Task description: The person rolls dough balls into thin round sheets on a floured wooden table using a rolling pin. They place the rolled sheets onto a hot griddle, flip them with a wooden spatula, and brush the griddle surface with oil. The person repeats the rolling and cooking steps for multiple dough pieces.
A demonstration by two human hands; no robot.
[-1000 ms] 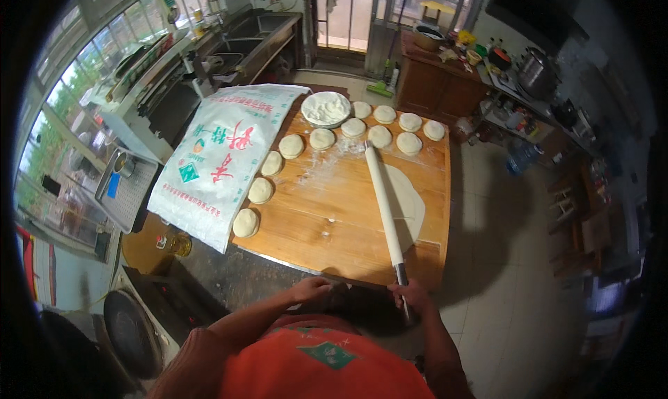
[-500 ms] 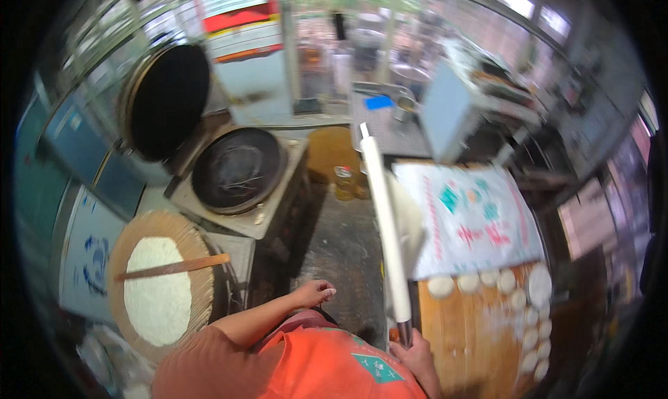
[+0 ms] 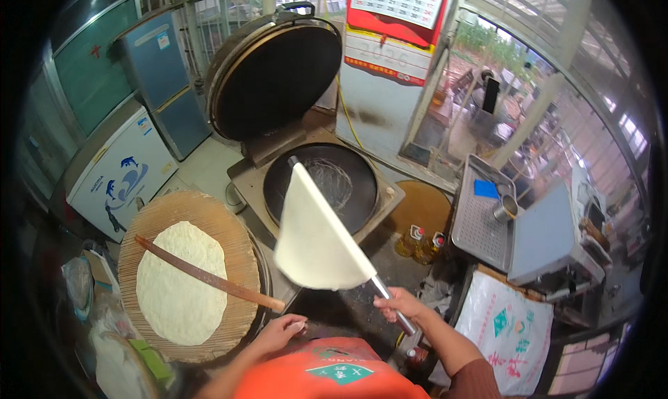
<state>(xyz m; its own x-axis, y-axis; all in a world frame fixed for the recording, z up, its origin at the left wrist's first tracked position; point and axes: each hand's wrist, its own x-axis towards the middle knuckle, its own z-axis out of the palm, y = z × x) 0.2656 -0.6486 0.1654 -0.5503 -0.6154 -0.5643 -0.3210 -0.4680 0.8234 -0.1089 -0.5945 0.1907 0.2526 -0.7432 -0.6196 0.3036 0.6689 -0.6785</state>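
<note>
My right hand (image 3: 400,306) is closed round the metal handle end of a rolling pin (image 3: 381,287), which slants up and left. A thin sheet of pale dough (image 3: 316,235) hangs over the pin's length, in front of the round black griddle (image 3: 341,183). My left hand (image 3: 282,331) is low in the middle, fingers loosely bent and partly apart, with pale fingertips. Just beyond it ends a flat wooden stick (image 3: 209,277), which lies across another flattened round of dough (image 3: 170,308) on a round ribbed board (image 3: 132,294). The left hand appears apart from the stick.
The griddle's lid (image 3: 278,79) stands raised behind it. Two oil bottles (image 3: 409,240) are on the floor to the right. A perforated metal tray (image 3: 480,225) holds a metal cup (image 3: 505,208). A printed white sack (image 3: 504,329) covers the right table. A white chest freezer (image 3: 122,176) stands left.
The view has swung left toward the griddle. My right hand has carried the pin and draped dough from beside the right table to before the griddle. My left hand is now near the wooden stick.
</note>
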